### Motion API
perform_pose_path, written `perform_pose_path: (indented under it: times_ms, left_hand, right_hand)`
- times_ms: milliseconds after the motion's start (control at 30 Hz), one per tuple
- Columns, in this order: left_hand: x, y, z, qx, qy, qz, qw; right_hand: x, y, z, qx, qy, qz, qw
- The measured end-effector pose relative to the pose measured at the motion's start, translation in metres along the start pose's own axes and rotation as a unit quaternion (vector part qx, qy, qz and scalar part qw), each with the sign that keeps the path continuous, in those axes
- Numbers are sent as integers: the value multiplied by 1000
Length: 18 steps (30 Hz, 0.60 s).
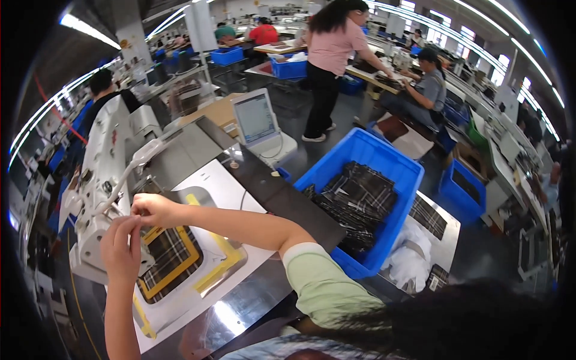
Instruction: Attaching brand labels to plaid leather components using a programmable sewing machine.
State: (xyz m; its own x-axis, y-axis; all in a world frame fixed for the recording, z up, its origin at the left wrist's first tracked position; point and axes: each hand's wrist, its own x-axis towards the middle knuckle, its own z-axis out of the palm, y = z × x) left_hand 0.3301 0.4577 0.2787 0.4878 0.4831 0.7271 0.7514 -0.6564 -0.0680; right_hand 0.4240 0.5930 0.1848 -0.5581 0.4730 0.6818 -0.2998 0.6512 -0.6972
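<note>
— What shows at the white sewing machine [101, 157]?
— The left hand [121, 245] meets the right hand [157, 210] beside it, both pinching; what they grip is too small to tell.
— And the plaid fabric panel [172, 255]?
— Just right of the left hand, inside a yellow frame [175, 275].

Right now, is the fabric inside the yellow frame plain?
No, the fabric inside the yellow frame shows a dark plaid with paler crossing lines.
</note>
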Motion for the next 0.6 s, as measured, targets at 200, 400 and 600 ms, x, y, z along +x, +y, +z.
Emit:
perform_pose_path:
  times_ms: [200, 400, 600]
  left_hand:
    - [-8, 12, 11, -14, 9, 38, 999]
    - [-55, 11, 0, -88, 74, 21, 993]
    - [-62, 31, 16, -165, 152, -57, 973]
  right_hand:
    - [-18, -19, -39, 6, -64, -16, 998]
    - [-18, -64, -57, 139, -141, 29, 980]
    - [-28, -113, -42, 49, -149, 40, 987]
